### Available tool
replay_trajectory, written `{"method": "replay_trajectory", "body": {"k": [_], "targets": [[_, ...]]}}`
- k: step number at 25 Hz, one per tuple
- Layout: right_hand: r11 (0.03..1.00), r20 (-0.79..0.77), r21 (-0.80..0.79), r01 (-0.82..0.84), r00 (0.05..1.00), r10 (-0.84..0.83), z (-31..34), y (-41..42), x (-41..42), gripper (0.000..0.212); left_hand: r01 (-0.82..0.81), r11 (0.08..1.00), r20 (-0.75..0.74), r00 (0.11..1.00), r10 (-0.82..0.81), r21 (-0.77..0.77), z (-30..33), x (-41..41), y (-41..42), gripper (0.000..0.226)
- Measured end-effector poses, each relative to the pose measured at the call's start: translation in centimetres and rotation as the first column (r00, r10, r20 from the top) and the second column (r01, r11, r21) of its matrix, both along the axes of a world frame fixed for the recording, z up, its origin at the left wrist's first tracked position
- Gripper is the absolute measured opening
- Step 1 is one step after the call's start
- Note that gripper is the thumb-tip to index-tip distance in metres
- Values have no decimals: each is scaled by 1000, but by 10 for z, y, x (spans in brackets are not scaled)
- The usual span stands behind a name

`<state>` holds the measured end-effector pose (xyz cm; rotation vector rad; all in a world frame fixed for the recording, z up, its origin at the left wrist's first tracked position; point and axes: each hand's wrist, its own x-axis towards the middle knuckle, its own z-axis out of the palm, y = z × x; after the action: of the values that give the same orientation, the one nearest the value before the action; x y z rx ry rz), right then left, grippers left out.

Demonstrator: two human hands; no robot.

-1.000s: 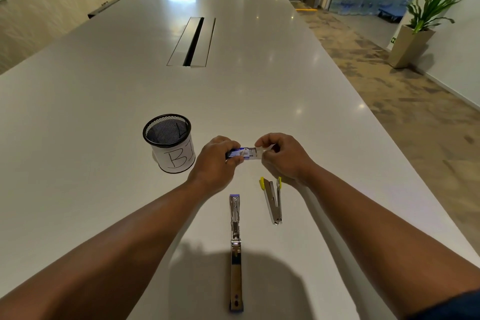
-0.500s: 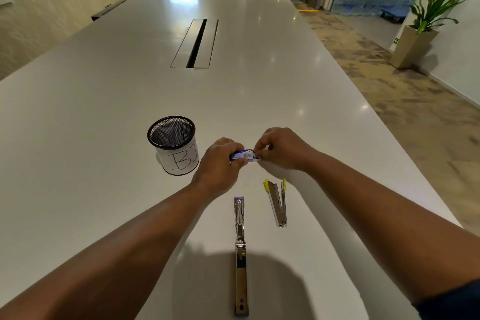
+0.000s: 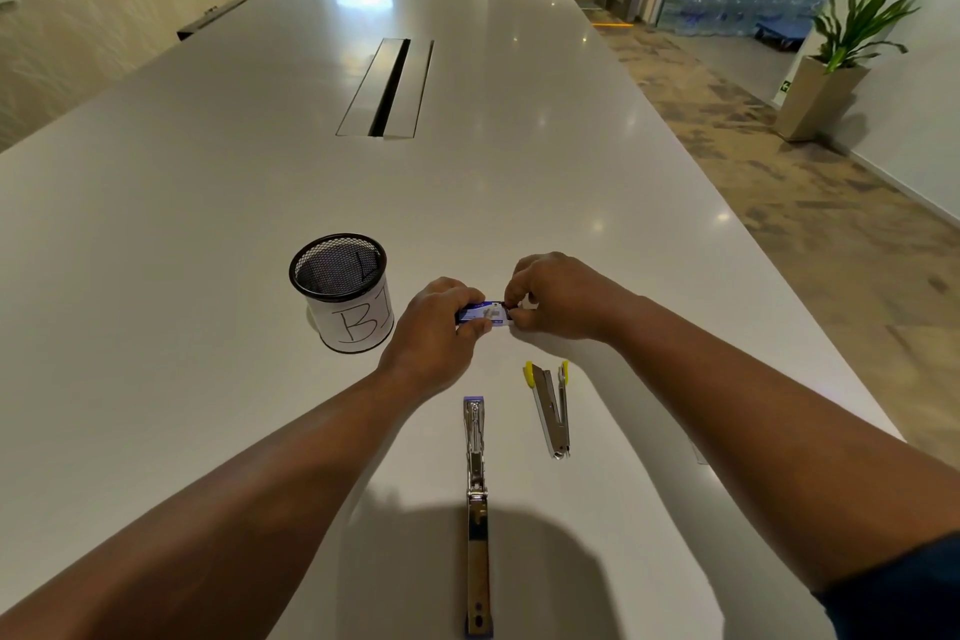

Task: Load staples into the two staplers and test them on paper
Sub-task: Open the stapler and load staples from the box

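Two hands (image 3: 434, 327) (image 3: 558, 299) round small, perhaps cardboard box (image 3: 483, 314)

Staple box (image 3: 483, 314): blue and white print. Opened stapler (image 3: 477, 509) at tabletop near edge: chrome, blue ends. Smaller stapler (image 3: 551, 408): silver, yellow tips. Mesh cup (image 3: 343, 291): black mesh, white label wrapped round, "B1" handwritten in black. Tabletop (image 3: 208, 203): glossy light grey.

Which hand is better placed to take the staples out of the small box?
The right hand, probably. Its fingers already pinch at the right end of the staple box, while the left hand grips the box body and steadies it. Both staplers lie untouched on the table.
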<state>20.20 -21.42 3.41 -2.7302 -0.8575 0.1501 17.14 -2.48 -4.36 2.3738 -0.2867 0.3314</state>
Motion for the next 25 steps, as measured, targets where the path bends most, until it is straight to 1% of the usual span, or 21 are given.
{"method": "replay_trajectory", "body": {"k": [5, 12, 16, 21, 25], "targets": [[999, 42, 41, 24, 999, -25, -2, 0, -2, 20, -2, 1000, 0, 1000, 2, 1, 1, -1, 0, 29], [997, 39, 67, 31, 999, -34, -8, -1, -3, 20, 5, 1000, -6, 1000, -5, -11, 3, -2, 0, 29], [993, 35, 116, 29, 999, -34, -11, -1, -4, 15, 1, 1000, -18, 1000, -2, -18, 4, -3, 0, 30], [985, -40, 165, 51, 998, -44, -8, -3, 0, 4, 8, 1000, -19, 1000, -8, -14, 4, -3, 0, 29], [984, -126, 155, 90, 990, -71, -6, -3, 4, 6, 10, 1000, -20, 1000, -10, -21, 5, -3, 1, 28]]}}
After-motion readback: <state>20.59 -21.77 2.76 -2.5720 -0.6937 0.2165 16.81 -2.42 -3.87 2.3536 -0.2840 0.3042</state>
